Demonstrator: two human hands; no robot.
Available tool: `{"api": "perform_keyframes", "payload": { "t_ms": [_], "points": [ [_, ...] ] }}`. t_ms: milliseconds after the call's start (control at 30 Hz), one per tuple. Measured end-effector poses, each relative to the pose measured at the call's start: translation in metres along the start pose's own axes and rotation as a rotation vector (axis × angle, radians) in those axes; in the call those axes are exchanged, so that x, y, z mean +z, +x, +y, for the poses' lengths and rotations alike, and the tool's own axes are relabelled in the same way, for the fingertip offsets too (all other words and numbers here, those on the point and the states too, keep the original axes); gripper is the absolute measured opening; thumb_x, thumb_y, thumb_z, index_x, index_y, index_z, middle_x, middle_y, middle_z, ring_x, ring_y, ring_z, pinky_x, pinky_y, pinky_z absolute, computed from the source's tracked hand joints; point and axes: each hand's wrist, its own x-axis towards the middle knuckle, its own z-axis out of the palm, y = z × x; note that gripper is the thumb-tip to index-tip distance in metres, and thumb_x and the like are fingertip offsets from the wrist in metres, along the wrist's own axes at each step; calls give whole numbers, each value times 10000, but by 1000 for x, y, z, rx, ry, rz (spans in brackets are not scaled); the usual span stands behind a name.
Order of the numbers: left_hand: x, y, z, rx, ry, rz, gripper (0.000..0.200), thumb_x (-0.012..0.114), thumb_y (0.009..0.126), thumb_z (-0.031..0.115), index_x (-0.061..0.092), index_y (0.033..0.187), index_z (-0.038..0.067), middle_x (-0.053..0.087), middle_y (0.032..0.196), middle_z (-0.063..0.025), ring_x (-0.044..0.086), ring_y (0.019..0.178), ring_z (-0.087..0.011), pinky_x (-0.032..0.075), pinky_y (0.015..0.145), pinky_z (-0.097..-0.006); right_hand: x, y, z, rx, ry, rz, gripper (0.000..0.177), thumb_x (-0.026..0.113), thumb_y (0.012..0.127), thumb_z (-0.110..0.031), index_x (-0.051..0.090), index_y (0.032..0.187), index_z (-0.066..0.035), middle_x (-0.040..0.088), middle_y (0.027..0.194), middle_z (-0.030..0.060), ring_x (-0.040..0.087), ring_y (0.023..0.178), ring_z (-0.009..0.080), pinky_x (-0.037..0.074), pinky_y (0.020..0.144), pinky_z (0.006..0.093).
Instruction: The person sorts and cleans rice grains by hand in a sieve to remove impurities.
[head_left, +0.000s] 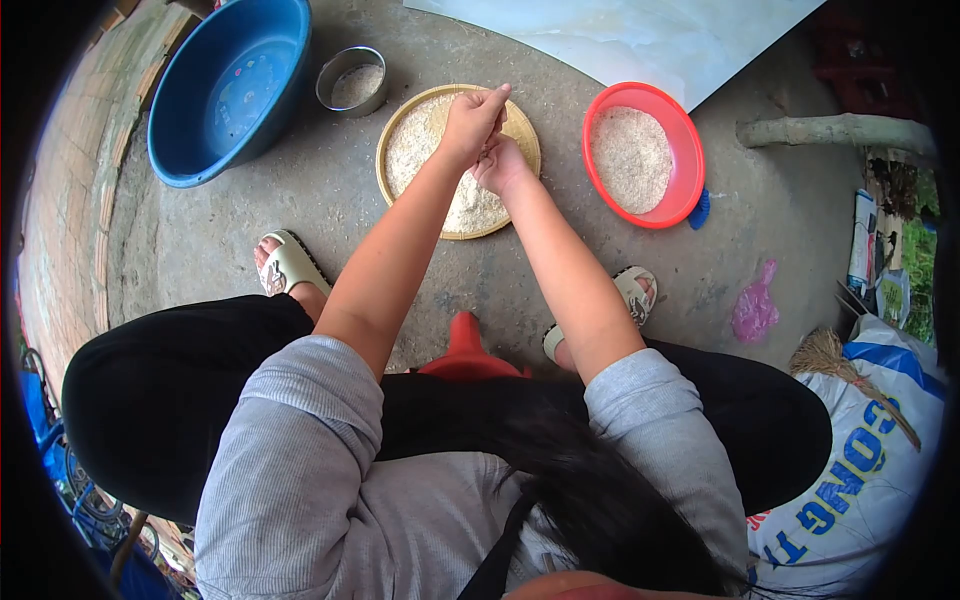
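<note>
A round woven tray [390, 190] lies on the concrete floor in front of me with pale grain [410, 150], which looks like rice, heaped in it. Both hands meet over the tray's middle. My left hand [474, 124] is closed, thumb pointing up and away. Just below and to its right, my right hand [502, 165] has curled fingers against or close to the left one. What either hand holds, if anything, is hidden. To the right stands a red plastic basin [685, 165] with similar grain [630, 160] inside. A metal bowl [372, 103] with some grain sits at the upper left.
A big blue basin [230, 90] is at the upper left. A pale sheet [640, 40] lies beyond the tray. On the right are a pink plastic bag [755, 305], a white sack [850, 480] and a straw hand broom [835, 365]. A red stool [464, 345] shows between my legs.
</note>
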Motion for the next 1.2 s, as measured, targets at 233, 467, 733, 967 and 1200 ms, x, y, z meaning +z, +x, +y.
{"api": "perform_keyframes", "payload": {
  "t_ms": [233, 467, 733, 967, 1200],
  "points": [
    [0, -2, -2, 31, 44, -30, 384, 591, 894, 318, 534, 600, 78, 479, 497, 5, 410, 409, -74, 305, 396, -229, 11, -8, -1, -38, -21, 9, 215, 343, 963, -198, 498, 1074, -98, 593, 1028, 24, 603, 952, 109, 530, 782, 249],
    [3, -4, -1, 60, 153, -100, 376, 562, 893, 303, 597, 637, 28, 554, 571, -26, 485, 509, -92, 391, 496, -241, 3, 3, -6, -41, -98, 103, 275, 433, 935, -401, 515, 1031, -157, 617, 945, 7, 601, 810, 171, 498, 672, 314],
    [5, -3, -10, 137, 363, -186, 358, 521, 912, 300, 641, 732, 14, 624, 694, -36, 556, 667, -107, 447, 663, -263, -12, 16, -8, -133, 40, 23, 254, 378, 965, -346, 481, 1150, -204, 506, 1206, -35, 515, 1098, 101, 466, 906, 289],
    [4, -8, -7, 245, 709, -266, 379, 434, 928, 312, 668, 980, 18, 673, 916, -126, 622, 892, -225, 465, 817, -319, -25, 24, -13, -161, 96, -43, 234, 348, 968, -244, 492, 1107, -122, 536, 1129, 32, 554, 986, 128, 493, 795, 266],
    [-23, 4, -23, 345, 775, -66, 310, 493, 910, 250, 646, 1085, 45, 672, 1002, -141, 633, 954, -268, 468, 849, -329, -18, 12, -21, -236, 283, 93, 248, 399, 930, -187, 531, 1002, 10, 585, 923, 119, 608, 815, 187, 552, 700, 302]
  ]
}}
